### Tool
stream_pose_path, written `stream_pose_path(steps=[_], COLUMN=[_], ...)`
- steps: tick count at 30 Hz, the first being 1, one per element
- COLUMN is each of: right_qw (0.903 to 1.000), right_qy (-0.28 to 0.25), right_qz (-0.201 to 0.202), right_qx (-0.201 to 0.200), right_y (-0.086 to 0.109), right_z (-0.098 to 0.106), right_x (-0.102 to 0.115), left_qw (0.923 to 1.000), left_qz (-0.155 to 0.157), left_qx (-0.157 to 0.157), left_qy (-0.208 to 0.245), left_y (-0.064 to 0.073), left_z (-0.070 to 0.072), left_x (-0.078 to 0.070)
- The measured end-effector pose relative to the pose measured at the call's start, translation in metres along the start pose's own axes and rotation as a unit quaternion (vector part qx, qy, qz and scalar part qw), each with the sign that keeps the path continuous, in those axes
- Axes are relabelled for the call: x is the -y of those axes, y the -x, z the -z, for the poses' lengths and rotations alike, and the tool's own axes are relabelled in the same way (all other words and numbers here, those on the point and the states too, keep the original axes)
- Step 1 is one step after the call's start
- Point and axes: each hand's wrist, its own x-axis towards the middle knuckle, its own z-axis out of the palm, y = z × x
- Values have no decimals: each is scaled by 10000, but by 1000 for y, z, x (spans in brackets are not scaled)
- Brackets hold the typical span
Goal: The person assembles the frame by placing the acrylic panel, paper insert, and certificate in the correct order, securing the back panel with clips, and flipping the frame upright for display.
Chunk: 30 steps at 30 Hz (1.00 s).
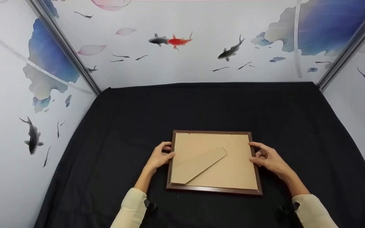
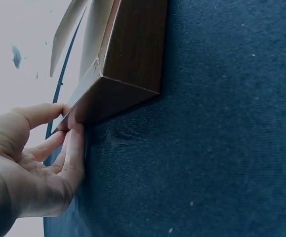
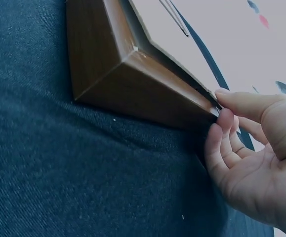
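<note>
Brown frame (image 1: 214, 189) seemingly steadied — opposite sides pinched by left hand (image 1: 158, 158), right hand (image 1: 272, 161) — even grip likely needed next.

Underside of picture frame (image 1: 214, 168) hidden

Free cloth (image 1: 208, 107) beyond the obstructing frame (image 1: 217, 167)

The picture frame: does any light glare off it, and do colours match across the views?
Head view: a pale glint runs along the near edge of the frame, and the cloth looks black; both wrist views: a cool tint makes that cloth bluish, and the walls look washed out.
</note>
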Motion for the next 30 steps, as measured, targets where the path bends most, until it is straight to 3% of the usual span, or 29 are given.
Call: stream_pose_path(steps=[9, 18, 23, 30], right_qw=[9998, 9999, 9996, 9999], right_qy=[173, -15, -192, -32], right_qz=[101, 111, 176, 158], right_qx=[-26, 68, 73, 40], right_y=[0, 2, 3, 0], right_z=[-2, 0, -1, -1], right_x=[-3, -4, -1, -6], left_qw=[9995, 9958, 9949, 9945], left_qz=[-127, -240, -356, -314], left_qx=[288, 700, 711, 782], left_qy=[44, -540, -617, -620], left_y=[1, 6, 5, 4], left_z=[4, 10, 9, 9], left_x=[1, 2, 1, 3])
